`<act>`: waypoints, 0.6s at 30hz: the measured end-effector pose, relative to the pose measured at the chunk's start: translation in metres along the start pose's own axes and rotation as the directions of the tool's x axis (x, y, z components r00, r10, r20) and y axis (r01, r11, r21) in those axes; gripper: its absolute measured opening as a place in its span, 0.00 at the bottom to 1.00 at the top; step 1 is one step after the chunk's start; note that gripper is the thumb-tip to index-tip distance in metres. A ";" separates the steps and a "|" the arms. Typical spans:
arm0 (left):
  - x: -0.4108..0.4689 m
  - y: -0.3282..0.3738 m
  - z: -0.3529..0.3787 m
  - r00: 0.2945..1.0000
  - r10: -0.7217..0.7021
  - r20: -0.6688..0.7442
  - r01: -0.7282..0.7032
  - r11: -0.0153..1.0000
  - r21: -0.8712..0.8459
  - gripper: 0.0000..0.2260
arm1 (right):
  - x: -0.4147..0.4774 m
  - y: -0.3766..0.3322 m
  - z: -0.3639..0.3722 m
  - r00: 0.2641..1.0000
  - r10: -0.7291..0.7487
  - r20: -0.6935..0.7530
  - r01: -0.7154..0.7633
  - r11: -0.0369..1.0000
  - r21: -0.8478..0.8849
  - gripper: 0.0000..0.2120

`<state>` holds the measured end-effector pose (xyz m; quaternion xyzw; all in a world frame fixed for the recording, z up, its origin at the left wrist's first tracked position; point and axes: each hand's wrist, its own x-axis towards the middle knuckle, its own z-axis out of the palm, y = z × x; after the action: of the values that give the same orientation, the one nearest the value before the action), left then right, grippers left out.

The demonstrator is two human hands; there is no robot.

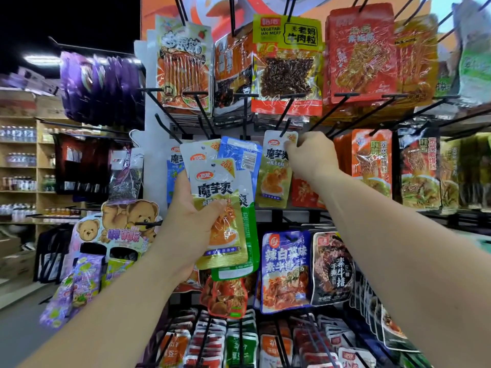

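Store racking filled your view: a peg rack [265,134] crowded with hanging snack bags, wooden shelves [18,166] of bottles far off to the left, purple bags [101,86] hung high beside them, and a bear display [125,224] lower down. Your left hand [186,221] was raised in front of the rack's middle row, fingers and thumb curled round a fanned stack [220,208] of several white-and-yellow packets, with a green-edged one and a blue one showing behind the front packet. Your right hand [310,155] reached further up and to the right, pinching the top right corner of a single matching packet [273,176], which hung upright just beside the stack. Its top edge sat at the tip of a black peg [285,123]; whether the hole was on the peg could not be made out. Below it hung a blue bag [285,272] and a dark bag [332,266], side by side.
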<state>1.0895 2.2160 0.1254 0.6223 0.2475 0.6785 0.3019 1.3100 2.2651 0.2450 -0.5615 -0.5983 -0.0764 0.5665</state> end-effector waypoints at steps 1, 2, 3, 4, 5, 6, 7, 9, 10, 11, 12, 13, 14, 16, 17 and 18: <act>0.000 0.000 0.000 1.000 -0.004 0.000 0.004 1.000 0.006 0.23 | -0.005 0.002 0.000 0.998 -0.047 -0.051 0.045 0.998 -0.031 0.14; -0.001 0.001 0.000 1.000 -0.007 0.000 0.007 1.000 0.010 0.22 | -0.011 0.005 -0.002 0.987 -0.118 -0.109 0.113 0.992 -0.049 0.17; -0.001 0.001 0.000 1.000 -0.012 0.000 0.012 1.000 0.013 0.23 | -0.020 0.006 -0.003 0.967 -0.205 -0.154 0.196 0.978 -0.069 0.19; -0.001 0.002 0.000 1.000 -0.020 -0.002 0.020 1.000 0.013 0.24 | -0.028 0.009 -0.004 0.937 -0.300 -0.178 0.285 0.953 -0.105 0.19; -0.001 0.002 0.001 1.000 -0.028 -0.003 0.028 1.000 0.011 0.25 | -0.035 0.011 -0.005 0.905 -0.393 -0.163 0.367 0.915 -0.166 0.20; -0.001 0.002 0.001 0.999 -0.033 -0.007 0.033 0.999 0.007 0.26 | -0.038 0.015 -0.004 0.875 -0.473 -0.106 0.439 0.866 -0.241 0.20; -0.001 0.004 0.002 0.999 -0.037 -0.005 0.037 0.999 0.002 0.27 | -0.039 0.017 -0.003 0.854 -0.520 -0.011 0.491 0.813 -0.312 0.22; 0.000 0.003 0.002 0.999 -0.040 -0.005 0.040 0.999 -0.014 0.27 | -0.038 0.019 -0.001 0.837 -0.505 0.212 0.543 0.717 -0.437 0.29; 0.001 0.002 0.002 0.999 -0.041 -0.010 0.041 0.999 -0.021 0.26 | -0.035 0.019 0.001 0.832 -0.474 0.288 0.553 0.676 -0.487 0.31; 0.001 0.002 0.002 0.999 -0.039 -0.009 0.039 0.999 -0.025 0.24 | -0.033 0.019 0.002 0.831 -0.446 0.333 0.556 0.640 -0.530 0.33; 0.000 0.002 0.002 0.999 -0.035 -0.014 0.034 0.999 -0.026 0.21 | -0.030 0.018 0.004 0.831 -0.428 0.355 0.555 0.607 -0.569 0.35; 0.000 0.002 0.002 0.999 -0.031 -0.019 0.031 0.999 -0.025 0.20 | -0.027 0.018 0.006 0.834 -0.411 0.367 0.550 0.580 -0.600 0.36; 0.000 0.002 0.002 0.999 -0.032 -0.023 0.031 0.999 -0.026 0.19 | -0.024 0.017 0.009 0.839 -0.390 0.378 0.543 0.561 -0.625 0.37; 0.000 0.002 0.002 0.999 -0.034 -0.021 0.034 0.999 -0.023 0.19 | -0.019 0.015 0.014 0.848 -0.341 0.407 0.530 0.528 -0.663 0.38; 0.000 0.002 0.002 0.999 -0.037 -0.017 0.036 0.999 -0.024 0.19 | -0.017 0.016 0.018 0.850 -0.317 0.421 0.527 0.510 -0.680 0.38; 0.000 0.003 0.002 0.999 -0.038 -0.016 0.037 0.999 -0.027 0.19 | -0.016 0.017 0.021 0.850 -0.302 0.433 0.527 0.489 -0.695 0.37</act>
<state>1.0916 2.2140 0.1273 0.6079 0.2525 0.6810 0.3208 1.3062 2.2774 0.2165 -0.5947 -0.6852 -0.3965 0.1398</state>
